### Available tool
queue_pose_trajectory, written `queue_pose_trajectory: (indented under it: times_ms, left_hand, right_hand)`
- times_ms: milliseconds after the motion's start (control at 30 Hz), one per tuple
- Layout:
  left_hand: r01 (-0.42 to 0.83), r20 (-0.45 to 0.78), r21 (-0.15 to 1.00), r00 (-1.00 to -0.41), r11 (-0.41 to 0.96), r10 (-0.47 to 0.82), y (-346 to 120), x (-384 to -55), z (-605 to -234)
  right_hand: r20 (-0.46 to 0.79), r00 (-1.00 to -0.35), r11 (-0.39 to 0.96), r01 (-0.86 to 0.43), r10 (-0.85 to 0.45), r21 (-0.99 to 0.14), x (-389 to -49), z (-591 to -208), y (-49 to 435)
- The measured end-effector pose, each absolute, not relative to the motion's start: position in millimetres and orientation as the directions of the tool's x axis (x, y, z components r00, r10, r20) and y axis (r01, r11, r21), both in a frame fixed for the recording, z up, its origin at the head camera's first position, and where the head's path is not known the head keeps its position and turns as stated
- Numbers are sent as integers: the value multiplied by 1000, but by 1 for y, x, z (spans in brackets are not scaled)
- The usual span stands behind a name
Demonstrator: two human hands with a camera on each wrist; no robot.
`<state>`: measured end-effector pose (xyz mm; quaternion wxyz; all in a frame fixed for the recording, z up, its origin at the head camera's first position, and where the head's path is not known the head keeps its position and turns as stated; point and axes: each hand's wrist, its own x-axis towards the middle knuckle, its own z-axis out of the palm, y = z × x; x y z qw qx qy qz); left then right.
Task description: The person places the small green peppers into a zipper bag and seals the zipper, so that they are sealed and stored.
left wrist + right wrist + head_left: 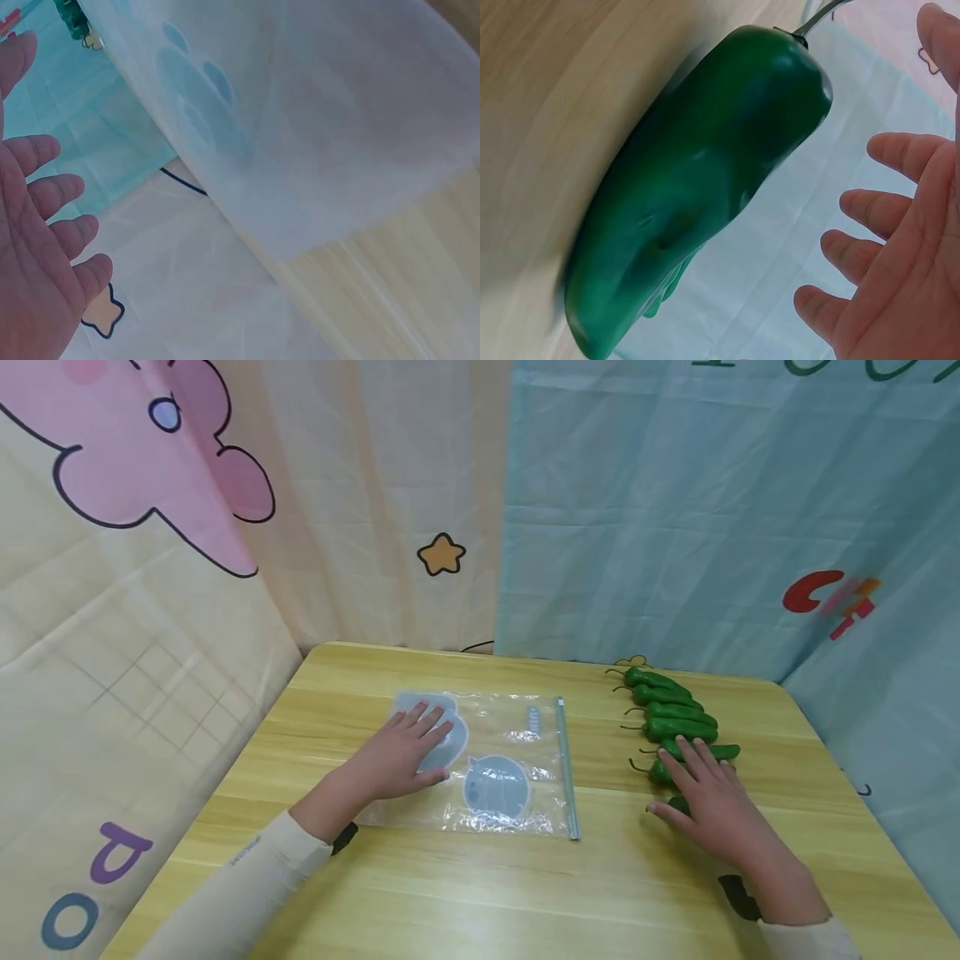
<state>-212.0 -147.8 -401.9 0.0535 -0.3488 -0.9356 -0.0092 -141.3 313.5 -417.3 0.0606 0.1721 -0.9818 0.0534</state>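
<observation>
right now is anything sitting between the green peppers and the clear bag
Nothing visible: in the head view, only tabletop shows between the green peppers and the zip edge of the clear bag. The left hand is over the bag's part away from the peppers.

Clear zip bag lying flat on table, grayish-blue cartoon prints, zip edge toward peppers. Those: shiny, green, kinda wobbly row, skinny stems pointing left.
</observation>
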Motion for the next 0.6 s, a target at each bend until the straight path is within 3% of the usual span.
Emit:
queue_pose_trajectory:
  times_ms: [600]
  left_hand:
    - [722,52,4,-691,692,721,-91,-220,-416]
  right_hand:
    - [91,-921,920,-386,-379,-66,-157,-418,291]
